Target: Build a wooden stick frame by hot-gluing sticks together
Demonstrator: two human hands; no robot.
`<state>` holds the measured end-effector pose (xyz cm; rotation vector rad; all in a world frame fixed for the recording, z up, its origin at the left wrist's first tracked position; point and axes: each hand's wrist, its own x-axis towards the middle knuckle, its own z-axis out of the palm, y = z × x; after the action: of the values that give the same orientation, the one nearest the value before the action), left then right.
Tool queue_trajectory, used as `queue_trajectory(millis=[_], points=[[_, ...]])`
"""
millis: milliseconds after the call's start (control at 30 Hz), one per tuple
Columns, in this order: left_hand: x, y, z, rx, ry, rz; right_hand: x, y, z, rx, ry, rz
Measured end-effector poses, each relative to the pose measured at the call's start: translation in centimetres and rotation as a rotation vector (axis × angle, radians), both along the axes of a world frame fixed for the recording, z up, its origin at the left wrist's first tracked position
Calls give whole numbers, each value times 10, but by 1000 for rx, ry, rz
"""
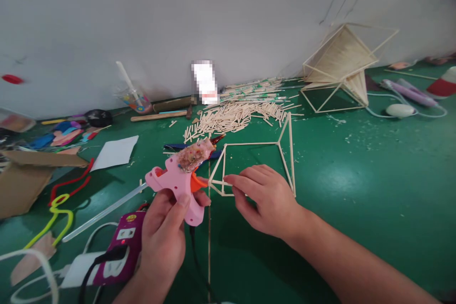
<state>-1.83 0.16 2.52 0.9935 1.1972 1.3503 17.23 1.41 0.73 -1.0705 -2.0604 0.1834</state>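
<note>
My left hand (167, 223) is wrapped round the handle of a pink hot glue gun (178, 175) with an orange trigger. Its dark nozzle points up and right, and a clear glue stick (107, 211) sticks out of its back. My right hand (267, 194) is by the near left corner of a frame of thin wooden sticks (252, 143). Thumb and index finger of that hand come together at a short stick near this corner, and the other fingers are curled. Part of the frame's near side is hidden behind the right hand.
Behind the frame lies a heap of short wooden sticks (231, 118). A larger stick structure (342, 66) leans at the back right. Blue-handled pliers (176, 147) lie behind the glue gun. A purple power strip (123, 247) with cables is at the lower left, near cardboard (24, 180).
</note>
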Motion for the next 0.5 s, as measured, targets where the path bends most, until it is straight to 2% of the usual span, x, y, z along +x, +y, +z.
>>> queue_trajectory(millis=[200,500], points=[[5,0,2,-44,3,17,0,0,1,10,-5,8],[1,1,-2,-47,7,-1,1,-3,1,22,-39,0]])
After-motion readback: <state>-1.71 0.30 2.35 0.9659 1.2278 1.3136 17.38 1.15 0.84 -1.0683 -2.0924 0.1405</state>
